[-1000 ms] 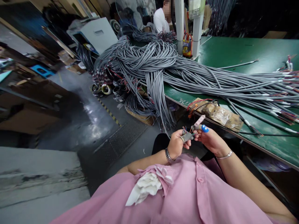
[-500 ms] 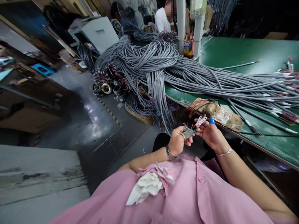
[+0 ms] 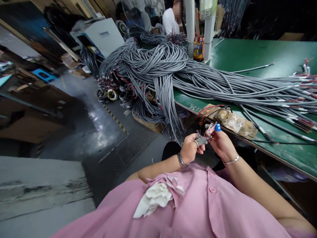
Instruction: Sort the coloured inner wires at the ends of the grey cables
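My left hand [image 3: 190,149] is closed on the end of a grey cable [image 3: 201,141], whose thin coloured wires fan out at the top. Close beside it, my right hand [image 3: 221,142] has a blue cap [image 3: 217,127] on one finger, and its fingertips pinch some of those wires. A pink clip [image 3: 210,129] is right at the right fingertips; whether the hand grips it or it is fixed behind cannot be made out. Beyond the hands, a tape-wrapped block [image 3: 234,123] lies on the edge of the green table [image 3: 250,53].
Long grey cables [image 3: 158,61] are heaped over the table, some hanging off its front edge. A post [image 3: 208,36] stands on the table near a small yellow-red bag [image 3: 198,48]. A person in white [image 3: 170,21] is at the back. Boxes [image 3: 29,122] stand left.
My right hand has moved left, closer to my left hand and the wires. The left hand keeps its hold on the cable. The view has shifted slightly.
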Demonstrator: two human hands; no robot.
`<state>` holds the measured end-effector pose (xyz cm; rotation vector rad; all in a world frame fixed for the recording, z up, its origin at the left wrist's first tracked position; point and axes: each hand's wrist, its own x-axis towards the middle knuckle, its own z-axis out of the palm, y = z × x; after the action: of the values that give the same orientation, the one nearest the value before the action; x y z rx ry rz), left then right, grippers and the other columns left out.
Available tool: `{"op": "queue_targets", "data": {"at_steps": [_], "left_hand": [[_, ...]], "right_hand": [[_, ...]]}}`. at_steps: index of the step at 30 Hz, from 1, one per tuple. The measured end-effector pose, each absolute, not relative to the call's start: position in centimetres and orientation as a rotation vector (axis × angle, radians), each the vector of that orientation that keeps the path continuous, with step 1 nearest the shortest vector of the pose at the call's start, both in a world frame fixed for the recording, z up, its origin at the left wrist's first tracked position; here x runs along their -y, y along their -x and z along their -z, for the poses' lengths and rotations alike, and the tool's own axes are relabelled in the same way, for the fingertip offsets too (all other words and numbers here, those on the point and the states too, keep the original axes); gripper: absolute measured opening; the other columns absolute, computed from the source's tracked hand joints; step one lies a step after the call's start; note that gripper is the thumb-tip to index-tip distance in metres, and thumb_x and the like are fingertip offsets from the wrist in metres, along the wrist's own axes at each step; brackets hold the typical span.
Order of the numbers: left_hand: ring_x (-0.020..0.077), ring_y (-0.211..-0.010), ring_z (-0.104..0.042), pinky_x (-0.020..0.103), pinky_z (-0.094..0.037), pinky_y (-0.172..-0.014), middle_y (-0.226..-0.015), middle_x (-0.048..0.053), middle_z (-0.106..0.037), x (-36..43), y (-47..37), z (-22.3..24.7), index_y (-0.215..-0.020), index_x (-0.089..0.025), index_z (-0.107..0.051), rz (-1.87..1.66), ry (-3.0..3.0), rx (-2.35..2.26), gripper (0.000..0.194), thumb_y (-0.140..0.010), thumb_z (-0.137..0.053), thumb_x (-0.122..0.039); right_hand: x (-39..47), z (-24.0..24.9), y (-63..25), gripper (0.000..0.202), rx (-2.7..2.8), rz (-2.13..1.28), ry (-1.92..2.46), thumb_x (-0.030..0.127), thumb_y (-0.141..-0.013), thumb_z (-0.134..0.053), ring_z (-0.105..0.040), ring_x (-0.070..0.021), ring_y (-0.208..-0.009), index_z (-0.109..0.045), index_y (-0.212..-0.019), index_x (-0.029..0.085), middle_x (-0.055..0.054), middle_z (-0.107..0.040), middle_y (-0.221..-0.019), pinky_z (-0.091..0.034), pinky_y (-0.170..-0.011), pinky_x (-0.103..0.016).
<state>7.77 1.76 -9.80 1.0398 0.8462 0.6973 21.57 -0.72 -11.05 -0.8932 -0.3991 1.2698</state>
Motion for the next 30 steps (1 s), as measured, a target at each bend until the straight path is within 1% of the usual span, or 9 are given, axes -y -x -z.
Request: {"op": "queue_targets", "data": {"at_steps": [7, 9, 12, 16, 18, 22, 25, 28, 30], "left_hand": [[0.0074, -0.035, -0.046, 0.019, -0.035, -0.035, -0.050, 0.000, -0.058, -1.3, -7.1, 9.7, -0.066, -0.015, -0.056, -0.714, -1.039, -0.830, 0.024, -0.072, -0.065, -0.037], [0.0074, -0.036, -0.047, 0.019, -0.037, -0.036, -0.050, 0.000, -0.058, -1.2, -6.7, 9.9, -0.067, -0.014, -0.056, -0.707, -1.042, -0.839, 0.024, -0.072, -0.065, -0.036], [0.0076, -0.036, -0.048, 0.018, -0.038, -0.037, -0.051, 0.000, -0.059, -1.1, -6.4, 10.4, -0.067, -0.014, -0.056, -0.690, -1.057, -0.839, 0.024, -0.073, -0.065, -0.036], [0.0092, -0.041, -0.053, 0.020, -0.043, -0.041, -0.054, 0.001, -0.061, -1.1, -6.4, 11.0, -0.070, -0.013, -0.059, -0.583, -1.132, -0.798, 0.026, -0.074, -0.066, -0.037], [0.0109, -0.045, -0.058, 0.021, -0.046, -0.045, -0.057, 0.003, -0.063, -1.2, -6.4, 11.4, -0.072, -0.012, -0.060, -0.455, -1.187, -0.753, 0.026, -0.073, -0.067, -0.038], [0.0138, -0.048, -0.061, 0.024, -0.049, -0.048, -0.057, 0.005, -0.065, -1.5, -6.2, 12.2, -0.074, -0.012, -0.060, -0.266, -1.214, -0.696, 0.029, -0.071, -0.068, -0.040], [0.0132, -0.046, -0.059, 0.023, -0.047, -0.047, -0.055, 0.004, -0.064, -1.7, -6.0, 12.4, -0.072, -0.012, -0.060, -0.333, -1.173, -0.720, 0.030, -0.072, -0.067, -0.041], [0.0127, -0.045, -0.059, 0.023, -0.045, -0.047, -0.056, 0.005, -0.063, -1.7, -6.1, 12.2, -0.068, -0.012, -0.060, -0.470, -1.109, -0.751, 0.035, -0.075, -0.065, -0.045], [0.0126, -0.045, -0.059, 0.022, -0.044, -0.047, -0.056, 0.005, -0.063, -1.6, -6.2, 12.1, -0.066, -0.011, -0.061, -0.538, -1.092, -0.756, 0.038, -0.076, -0.064, -0.048]], "right_hand": [[1.7, 12.0, -22.4, 0.049, 0.384, -1.474, 0.837, 0.068, -0.078, -0.053, -0.056, -0.0133, -0.064, -0.068, -0.083, 0.021, -0.003, -0.065, -0.081, -0.049, -0.062, -0.026], [2.2, 12.2, -22.7, 0.046, 0.425, -1.529, 0.858, 0.065, -0.077, -0.058, -0.057, -0.0138, -0.067, -0.069, -0.086, 0.021, -0.004, -0.065, -0.082, -0.049, -0.063, -0.027], [2.8, 12.1, -22.8, 0.036, 0.568, -1.551, 0.950, 0.052, -0.073, -0.070, -0.057, -0.0142, -0.068, -0.069, -0.088, 0.019, -0.004, -0.066, -0.082, -0.048, -0.064, -0.027], [3.1, 11.2, -22.6, 0.021, 0.838, -1.453, 1.079, 0.038, -0.075, -0.073, -0.055, -0.0127, -0.060, -0.068, -0.078, 0.017, -0.001, -0.065, -0.069, -0.044, -0.063, -0.027], [3.2, 10.6, -22.5, 0.019, 1.005, -1.361, 1.128, 0.037, -0.077, -0.071, -0.054, -0.0134, -0.060, -0.069, -0.074, 0.018, -0.001, -0.063, -0.065, -0.043, -0.062, -0.028], [3.5, 10.2, -22.3, 0.013, 1.338, -1.042, 1.206, 0.033, -0.077, -0.071, -0.055, -0.0168, -0.069, -0.071, -0.071, 0.021, -0.003, -0.063, -0.072, -0.044, -0.068, -0.030], [3.8, 10.9, -22.3, 0.013, 1.299, -1.027, 1.232, 0.034, -0.081, -0.066, -0.057, -0.0185, -0.075, -0.072, -0.084, 0.023, -0.004, -0.066, -0.081, -0.045, -0.073, -0.032], [4.4, 11.9, -22.3, 0.024, 1.094, -1.187, 1.206, 0.038, -0.082, -0.065, -0.059, -0.0184, -0.078, -0.068, -0.101, 0.024, -0.004, -0.067, -0.089, -0.046, -0.075, -0.033], [4.8, 12.5, -21.9, 0.026, 0.965, -1.243, 1.181, 0.039, -0.081, -0.067, -0.058, -0.0173, -0.077, -0.066, -0.101, 0.023, -0.003, -0.067, -0.089, -0.047, -0.072, -0.031]]}}
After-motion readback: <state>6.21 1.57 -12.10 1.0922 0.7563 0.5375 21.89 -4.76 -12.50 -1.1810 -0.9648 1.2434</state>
